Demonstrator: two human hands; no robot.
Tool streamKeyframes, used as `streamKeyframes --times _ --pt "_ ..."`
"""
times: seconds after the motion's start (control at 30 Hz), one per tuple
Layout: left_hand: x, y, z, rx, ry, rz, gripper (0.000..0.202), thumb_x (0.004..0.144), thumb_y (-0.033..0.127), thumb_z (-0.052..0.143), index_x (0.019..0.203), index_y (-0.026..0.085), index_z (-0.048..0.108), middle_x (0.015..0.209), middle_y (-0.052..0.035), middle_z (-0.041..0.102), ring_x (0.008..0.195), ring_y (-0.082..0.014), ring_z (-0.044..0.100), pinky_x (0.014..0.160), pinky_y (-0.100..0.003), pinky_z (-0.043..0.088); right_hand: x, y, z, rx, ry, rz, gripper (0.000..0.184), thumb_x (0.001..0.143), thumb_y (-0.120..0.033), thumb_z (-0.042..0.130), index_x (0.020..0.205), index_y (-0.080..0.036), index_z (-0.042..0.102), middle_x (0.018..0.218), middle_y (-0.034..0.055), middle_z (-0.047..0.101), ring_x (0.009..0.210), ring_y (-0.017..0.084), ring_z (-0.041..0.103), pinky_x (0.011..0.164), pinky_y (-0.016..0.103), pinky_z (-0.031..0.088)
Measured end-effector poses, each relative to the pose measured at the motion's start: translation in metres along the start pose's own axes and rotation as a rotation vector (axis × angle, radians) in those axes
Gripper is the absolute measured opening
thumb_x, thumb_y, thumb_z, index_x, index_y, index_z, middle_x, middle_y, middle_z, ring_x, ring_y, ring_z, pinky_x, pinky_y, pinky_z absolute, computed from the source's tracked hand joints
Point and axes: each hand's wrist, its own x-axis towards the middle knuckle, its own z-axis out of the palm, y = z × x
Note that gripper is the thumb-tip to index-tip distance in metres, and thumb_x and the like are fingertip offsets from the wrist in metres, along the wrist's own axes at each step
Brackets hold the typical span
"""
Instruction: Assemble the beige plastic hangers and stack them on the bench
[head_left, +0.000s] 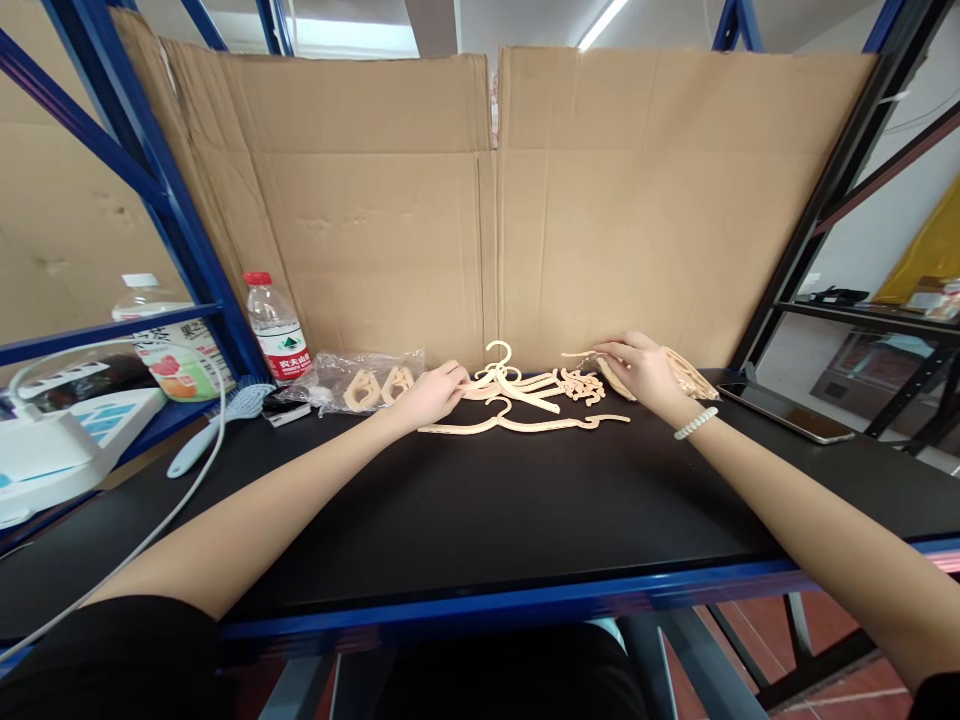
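Left hand (431, 393) at the back of the black surface (480, 520) — fingers pinched shut on the left end of the hanger pile (525, 385). Right hand (637, 372) — fingers bent over a hanger bundle (690, 378); grip cannot be told. A single hanger (525, 424) lies just in front.

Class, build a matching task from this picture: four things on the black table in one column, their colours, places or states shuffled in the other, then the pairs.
1 water bottle
2 phone
3 brush
4 nearest hanger

A light blue, far left
B pale wood, lying flat
C glossy, far right
D upright, red cap

Pairs: 1-D, 2-C, 3-A, 4-B
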Motion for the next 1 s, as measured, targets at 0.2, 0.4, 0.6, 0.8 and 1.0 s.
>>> streamKeyframes --times 0.2,0.4,0.6,0.8,1.0 --pt "-0.008 0.02 -0.023 -0.009 0.039 -0.044 0.014 0.091 0.02 0.039 0.094 0.019 0.053 0.088 -0.0052 0.065 0.079 -0.021 0.062 0.068 -0.03 0.044 -0.004 -0.033 -0.005 0.365 0.049 0.348 0.027 0.086 -0.034 0.054 0.097 -0.015 0.07 0.069 0.0061 0.065 0.061 0.02 0.062 0.062 0.033 0.052" --pt "-0.037 0.042 -0.039 -0.111 0.092 0.006 0.014 0.092 0.024 0.039 0.095 0.019 0.053 0.091 -0.0048 0.065 0.08 -0.0194 0.061 0.069 -0.029 0.044 -0.003 -0.052 0.001 0.958 0.059 0.594 0.029 0.076 -0.041 0.07 0.085 -0.014 0.066 0.079 0.0094 0.069 0.073 0.02 0.068 0.062 0.029 0.057" --pt "-0.057 0.048 -0.038 -0.176 0.188 0.021 0.014 0.092 0.023 0.039 0.092 0.019 0.053 0.085 -0.0036 0.062 0.075 -0.018 0.059 0.066 -0.029 0.044 -0.006 -0.056 0.006 1.244 -0.006 0.714 0.024 0.073 -0.034 0.076 0.084 -0.016 0.066 0.08 0.0053 0.068 0.07 0.013 0.065 0.064 0.024 0.056" --pt "-0.058 0.048 -0.03 -0.219 0.23 0.028 0.013 0.093 0.023 0.041 0.094 0.019 0.053 0.085 -0.0024 0.059 0.069 -0.0148 0.056 0.062 -0.026 0.043 -0.01 -0.059 0.001 1.45 -0.068 0.922 0.014 0.079 -0.011 0.063 0.089 -0.021 0.06 0.064 -0.0034 0.059 0.063 0.011 0.061 0.066 0.025 0.055" --pt "-0.06 0.049 -0.025 -0.276 0.211 0.004 0.012 0.093 0.025 0.041 0.097 0.019 0.052 0.092 -0.0041 0.059 0.076 -0.0159 0.058 0.064 -0.026 0.047 -0.016 -0.062 -0.004 1.501 -0.249 0.805 0.019 0.08 -0.029 0.071 0.078 -0.019 0.054 0.069 -0.003 0.06 0.061 0.009 0.056 0.051 0.019 0.045"
